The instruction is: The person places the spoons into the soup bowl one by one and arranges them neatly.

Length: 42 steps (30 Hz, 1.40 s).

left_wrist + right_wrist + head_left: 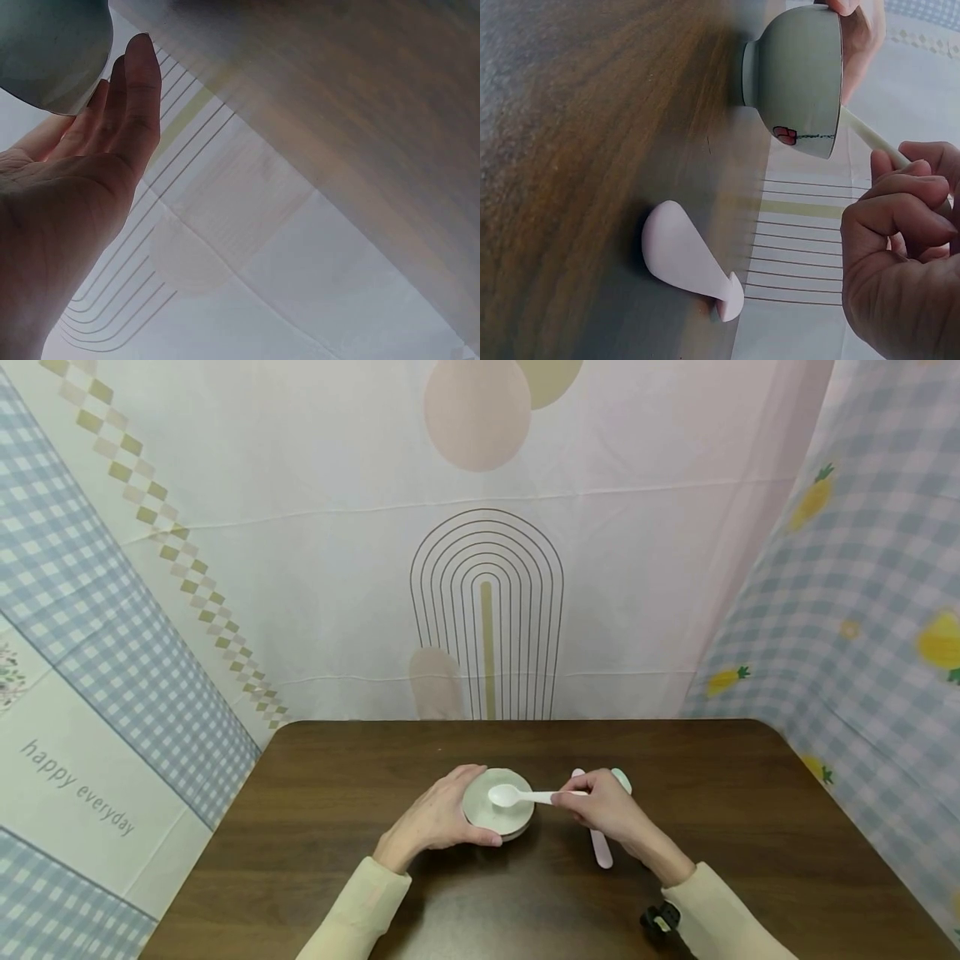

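Observation:
A pale green bowl (pixel 480 814) stands on the table, and my left hand (pixel 442 810) holds its left side, thumb at the near rim and fingers at the far side. In the left wrist view, the fingers of the left hand (pixel 97 142) lie along the bowl (pixel 56 56). My right hand (pixel 600 806) pinches the handle of a white spoon (pixel 532 797). The spoon's head is over the bowl's opening; whether it touches the inside cannot be told. In the right wrist view, a small red mark shows on the bowl (pixel 799 82), above the right hand (pixel 907 232).
Beneath the right hand lies a pink, long-handled utensil (pixel 602 850), partly hidden. A mint-green rounded end (pixel 621 779) shows just beyond that hand. The brown wooden table (pixel 337 760) meets a patterned cloth (pixel 337 610) at its back edge.

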Each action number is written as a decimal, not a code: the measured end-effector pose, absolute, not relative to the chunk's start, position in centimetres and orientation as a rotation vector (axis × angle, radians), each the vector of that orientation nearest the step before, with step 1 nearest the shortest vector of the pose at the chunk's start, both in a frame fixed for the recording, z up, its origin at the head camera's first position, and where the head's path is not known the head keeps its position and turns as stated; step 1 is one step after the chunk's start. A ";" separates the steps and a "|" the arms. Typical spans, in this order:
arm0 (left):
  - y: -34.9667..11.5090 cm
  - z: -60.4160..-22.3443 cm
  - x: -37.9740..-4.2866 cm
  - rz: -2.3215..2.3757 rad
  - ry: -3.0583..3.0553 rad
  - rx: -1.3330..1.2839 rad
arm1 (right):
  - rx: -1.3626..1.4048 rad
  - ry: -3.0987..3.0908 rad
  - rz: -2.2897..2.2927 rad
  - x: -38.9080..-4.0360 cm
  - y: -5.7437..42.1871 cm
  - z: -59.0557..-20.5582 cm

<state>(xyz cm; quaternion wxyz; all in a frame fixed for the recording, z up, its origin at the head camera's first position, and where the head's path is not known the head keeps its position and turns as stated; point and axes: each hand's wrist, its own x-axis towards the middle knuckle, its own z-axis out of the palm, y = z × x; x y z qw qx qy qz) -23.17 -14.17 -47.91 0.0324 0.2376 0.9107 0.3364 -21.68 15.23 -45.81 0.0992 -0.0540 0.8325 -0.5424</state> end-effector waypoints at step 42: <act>-14.2 -48.1 -23.2 1.026 2.821 0.759 | -0.248 2.413 -1.549 -23.4 14.6 -46.3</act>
